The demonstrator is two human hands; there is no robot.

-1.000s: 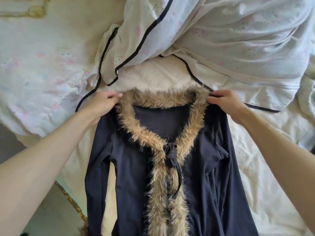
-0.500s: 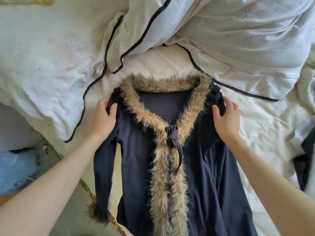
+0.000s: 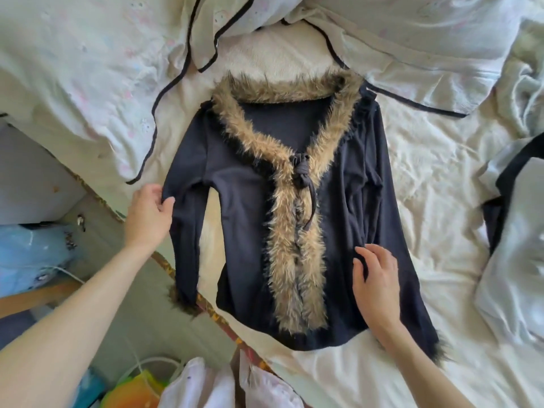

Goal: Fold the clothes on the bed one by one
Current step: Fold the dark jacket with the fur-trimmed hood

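A dark navy cardigan [image 3: 244, 201] with tan fur trim down the front and round the neck lies face up on the bed [image 3: 435, 178], tied at the chest. My left hand [image 3: 148, 216] pinches the outer edge of its left sleeve near the elbow, at the bed's edge. My right hand [image 3: 376, 281] rests flat on the cardigan's right side, fingers straight. The right sleeve runs down beside the body to a furry cuff at the lower right.
A pale duvet [image 3: 88, 69] with black piping is bunched at the top and left. Grey and black clothes [image 3: 515, 231] lie at the right edge. Below the bed's left edge are a blue bag [image 3: 26, 254], white cloth [image 3: 206, 384] and a green-orange object [image 3: 132, 393].
Both hands have slid down from the cardigan's shoulders. The left now holds the left sleeve at the elbow; the right lies on the lower right front. The whole cardigan has come into view.
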